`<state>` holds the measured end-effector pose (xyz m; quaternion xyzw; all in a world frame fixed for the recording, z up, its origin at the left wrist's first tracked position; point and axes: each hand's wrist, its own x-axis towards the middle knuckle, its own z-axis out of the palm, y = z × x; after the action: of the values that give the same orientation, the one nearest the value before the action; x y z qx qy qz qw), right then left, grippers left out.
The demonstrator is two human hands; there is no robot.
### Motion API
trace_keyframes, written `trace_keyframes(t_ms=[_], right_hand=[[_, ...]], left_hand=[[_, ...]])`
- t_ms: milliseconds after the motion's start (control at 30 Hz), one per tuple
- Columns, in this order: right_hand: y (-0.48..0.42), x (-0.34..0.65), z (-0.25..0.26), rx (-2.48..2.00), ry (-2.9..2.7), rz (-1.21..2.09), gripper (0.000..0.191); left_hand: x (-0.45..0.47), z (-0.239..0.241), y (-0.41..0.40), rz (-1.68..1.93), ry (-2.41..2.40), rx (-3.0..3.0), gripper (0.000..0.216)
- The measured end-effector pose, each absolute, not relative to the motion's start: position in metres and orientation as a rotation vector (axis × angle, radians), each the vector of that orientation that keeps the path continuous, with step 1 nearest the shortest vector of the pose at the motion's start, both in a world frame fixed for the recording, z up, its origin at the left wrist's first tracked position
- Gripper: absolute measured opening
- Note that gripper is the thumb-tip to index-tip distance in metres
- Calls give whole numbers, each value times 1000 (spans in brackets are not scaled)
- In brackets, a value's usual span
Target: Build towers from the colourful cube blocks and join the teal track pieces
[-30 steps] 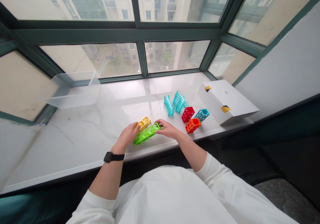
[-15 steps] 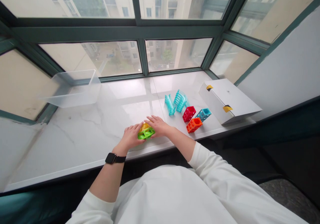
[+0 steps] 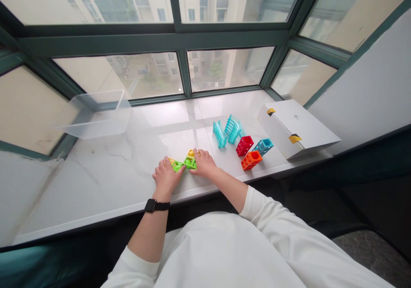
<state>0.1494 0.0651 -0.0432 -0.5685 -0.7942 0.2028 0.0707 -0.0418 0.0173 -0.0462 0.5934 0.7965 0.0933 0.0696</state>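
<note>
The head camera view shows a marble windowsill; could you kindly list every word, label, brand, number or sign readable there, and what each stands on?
No word, brand or number can be read in this view.
White cardboard box: yellow-and-black tape strips, too small and blurred to read, if printed at all.
Black smartwatch on the left wrist: nothing readable.

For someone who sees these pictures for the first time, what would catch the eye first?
The bright plastic blocks on the marble windowsill stand out first: red, orange and blue, right of the clear teal curved pieces. Nearer the edge, the left hand and right hand rest on a green block. A white box sits at the right end.
</note>
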Motion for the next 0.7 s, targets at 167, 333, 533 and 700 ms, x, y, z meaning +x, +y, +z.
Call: trace_keyframes(t_ms=[167,333,533,700], right_hand=[[59,159,-32,-1752,-2391,781,118],[52,157,-29,-1785,-2296,803,119],[38,157,-23,-1754,-2263,789,98],[14,221,8,-1487,-2123,466,63]], left_hand=[[-47,-53,20,231,2278,1689,107],[-49,-60,14,325,2230,1780,106],[-35,-53,13,341,2354,1774,90],[-21,-53,17,371,2217,2064,79]])
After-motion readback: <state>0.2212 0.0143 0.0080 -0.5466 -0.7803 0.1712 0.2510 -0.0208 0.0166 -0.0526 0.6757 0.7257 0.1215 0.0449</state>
